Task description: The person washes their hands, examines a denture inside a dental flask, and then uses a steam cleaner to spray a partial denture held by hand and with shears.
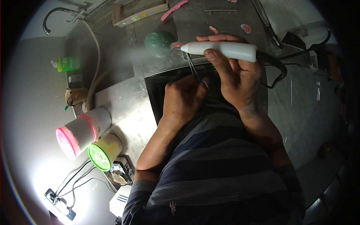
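Observation:
My right hand (pixel 242 73) is closed around a white steam handpiece (pixel 225 50), its narrow tip pointing left and a dark hose (pixel 275 63) running from its back end. A pale mist (pixel 142 54) spreads leftward from near the tip. My left hand (pixel 183 97) is closed on metal tweezers (pixel 192 66), which point up toward the nozzle. At their upper end, right by the tip, is a small pink piece (pixel 176 44); its exact kind is too small to make out. Just behind it sits a translucent green rounded object (pixel 159 43), partly veiled by mist.
A pink-handled tool (pixel 174 10) and a shallow tray (pixel 140 13) lie at the back. Small red pieces (pixel 245 28) are on the counter. At left are a faucet (pixel 77 14), a green bottle (pixel 67 64), pink-lidded (pixel 67 143) and green-lidded (pixel 99 157) containers, and a power strip (pixel 60 204).

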The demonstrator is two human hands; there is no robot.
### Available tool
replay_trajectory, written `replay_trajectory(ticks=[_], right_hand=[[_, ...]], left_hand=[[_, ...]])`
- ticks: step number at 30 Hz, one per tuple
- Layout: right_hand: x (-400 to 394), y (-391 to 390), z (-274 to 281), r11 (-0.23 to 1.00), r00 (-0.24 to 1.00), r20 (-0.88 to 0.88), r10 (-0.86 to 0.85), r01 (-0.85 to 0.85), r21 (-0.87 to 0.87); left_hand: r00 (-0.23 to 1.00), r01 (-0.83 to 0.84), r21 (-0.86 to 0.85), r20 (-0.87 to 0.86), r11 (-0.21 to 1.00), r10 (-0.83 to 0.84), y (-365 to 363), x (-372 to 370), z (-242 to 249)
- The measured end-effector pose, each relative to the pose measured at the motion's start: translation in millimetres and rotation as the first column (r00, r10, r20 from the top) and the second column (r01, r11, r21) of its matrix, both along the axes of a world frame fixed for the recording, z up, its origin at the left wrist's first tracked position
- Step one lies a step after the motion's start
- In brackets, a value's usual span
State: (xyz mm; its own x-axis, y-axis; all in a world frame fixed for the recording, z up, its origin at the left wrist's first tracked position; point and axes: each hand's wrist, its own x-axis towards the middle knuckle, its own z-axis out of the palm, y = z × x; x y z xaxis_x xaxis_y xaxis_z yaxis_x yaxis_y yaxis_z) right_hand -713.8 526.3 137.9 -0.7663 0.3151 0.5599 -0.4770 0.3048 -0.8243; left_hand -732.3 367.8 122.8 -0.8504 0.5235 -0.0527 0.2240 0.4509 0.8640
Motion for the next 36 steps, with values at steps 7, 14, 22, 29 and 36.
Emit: replay_trajectory(ticks=[7, 14, 22, 29, 36], right_hand=[[13, 23, 30, 0.996, 0.998, 0.054, -0.030, 0.034, -0.079], [20, 22, 38, 0.987, 0.992, 0.084, 0.095, -0.083, -0.140], [25, 20, 38, 0.982, 0.986, 0.128, 0.111, -0.089, -0.166], [23, 23, 34, 0.978, 0.986, 0.095, 0.134, -0.117, -0.174], [18, 21, 30, 0.979, 0.990, 0.069, 0.127, -0.114, -0.168]], left_hand=[[0.755, 0.044, -0.279, -0.619, 0.959, -0.215, -29, -30, -47], [0.667, 0.212, -0.292, -0.654, 0.933, -0.357, -41, -40, -35], [0.569, 0.214, -0.325, -0.725, 0.921, -0.388, -37, -39, -36], [0.549, 0.241, -0.347, -0.722, 0.906, -0.422, -38, -38, -41], [0.617, 0.233, -0.306, -0.687, 0.923, -0.384, -40, -42, -44]])
